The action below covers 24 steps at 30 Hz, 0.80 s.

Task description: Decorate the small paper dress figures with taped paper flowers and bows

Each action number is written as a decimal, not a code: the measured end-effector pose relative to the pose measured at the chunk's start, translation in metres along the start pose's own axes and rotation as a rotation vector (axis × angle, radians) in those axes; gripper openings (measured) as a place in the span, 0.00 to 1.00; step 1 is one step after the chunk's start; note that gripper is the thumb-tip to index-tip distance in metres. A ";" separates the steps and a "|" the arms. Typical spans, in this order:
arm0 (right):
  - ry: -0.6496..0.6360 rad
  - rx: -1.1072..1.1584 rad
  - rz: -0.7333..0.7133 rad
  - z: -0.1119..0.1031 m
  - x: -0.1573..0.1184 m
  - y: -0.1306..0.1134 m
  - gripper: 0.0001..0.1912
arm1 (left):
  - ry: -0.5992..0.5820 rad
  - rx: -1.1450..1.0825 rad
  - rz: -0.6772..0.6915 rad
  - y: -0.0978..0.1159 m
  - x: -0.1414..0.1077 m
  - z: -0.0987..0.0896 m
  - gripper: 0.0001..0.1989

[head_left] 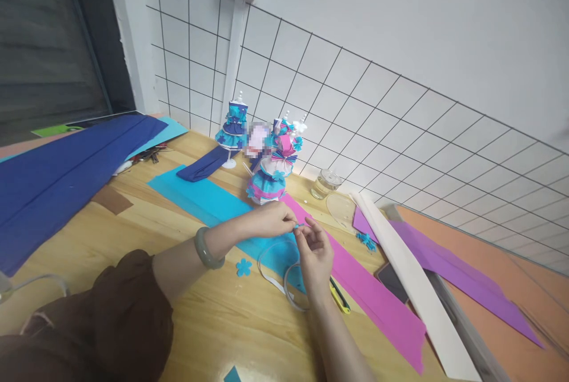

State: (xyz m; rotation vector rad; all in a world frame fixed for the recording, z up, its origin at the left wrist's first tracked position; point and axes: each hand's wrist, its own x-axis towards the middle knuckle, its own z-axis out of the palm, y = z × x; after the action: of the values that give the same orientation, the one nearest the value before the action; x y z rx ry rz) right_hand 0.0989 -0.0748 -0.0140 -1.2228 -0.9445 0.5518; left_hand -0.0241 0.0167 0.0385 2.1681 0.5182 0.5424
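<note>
Pinched between the fingertips of both hands is a small blue piece (297, 226), probably paper; its shape is mostly hidden. My left hand (274, 219) comes in from the left with its fingers closed on it. On the other side, my right hand (319, 259) grips it between thumb and forefinger, the remaining fingers loosely curled. Below them lies a blue crepe paper strip (202, 197), crossed by loops of thin white cord (261, 268). A blue paper flower (243, 267) rests on the table left of the cord. A yellow utility knife (340, 298) lies beside my right wrist.
Small stands dressed in ruffled paper (232, 124) (267, 183) stand at the back by the wall grid. Glass cup (326, 183), blue paper cluster (366, 241) and dark phone-like slab (392, 282) are rightward. Pink (382, 305), white (418, 281), purple (462, 275) and navy (66, 175) strips surround the workspace.
</note>
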 end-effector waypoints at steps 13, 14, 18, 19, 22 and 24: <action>-0.051 0.039 0.038 0.000 -0.001 -0.003 0.23 | -0.053 -0.103 -0.058 -0.009 0.002 -0.003 0.10; -0.052 0.043 0.046 0.000 -0.001 -0.003 0.23 | -0.054 -0.106 -0.070 -0.009 0.002 -0.004 0.10; -0.055 0.064 0.075 0.000 -0.001 -0.003 0.23 | -0.036 -0.106 -0.112 -0.014 0.003 -0.009 0.10; -0.059 0.068 0.081 0.000 -0.001 -0.003 0.23 | -0.033 -0.106 -0.123 -0.015 0.004 -0.011 0.11; -0.076 0.071 0.088 0.000 -0.002 -0.004 0.23 | -0.040 -0.106 -0.155 -0.019 0.004 -0.018 0.12; -0.082 0.071 0.095 -0.001 -0.001 -0.004 0.23 | -0.066 -0.101 -0.175 -0.018 0.003 -0.025 0.12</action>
State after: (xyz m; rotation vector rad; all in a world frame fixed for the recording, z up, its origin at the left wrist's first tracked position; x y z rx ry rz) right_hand 0.0984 -0.0776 -0.0110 -1.1925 -0.9313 0.7096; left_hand -0.0386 0.0437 0.0387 2.0142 0.6240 0.3911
